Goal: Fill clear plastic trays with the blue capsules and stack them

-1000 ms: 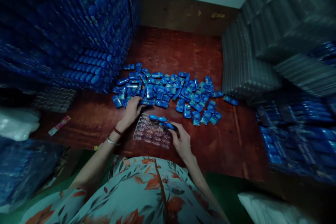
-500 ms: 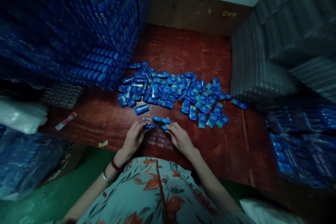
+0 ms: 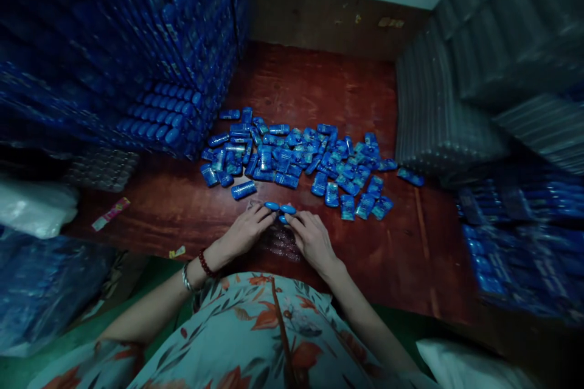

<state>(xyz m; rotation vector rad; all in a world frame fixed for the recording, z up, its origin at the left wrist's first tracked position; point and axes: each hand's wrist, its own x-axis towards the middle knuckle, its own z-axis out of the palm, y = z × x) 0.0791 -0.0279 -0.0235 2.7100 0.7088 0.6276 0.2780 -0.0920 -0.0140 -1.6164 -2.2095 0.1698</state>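
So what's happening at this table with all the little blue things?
A person sits at a red wooden table, both hands on a clear blister tray. The left hand and right hand press small blue pieces into its far row. A loose heap of blue packets lies just beyond, with filled blue stacks at the left.

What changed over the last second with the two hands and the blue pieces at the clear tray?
The left hand drew back from the loose pile of blue pieces to the clear tray, bringing one piece, and now lies over the tray's left part. The right hand stayed at the tray's right side, fingers at the blue pieces in the tray. The pile and the stacks around it look unchanged.
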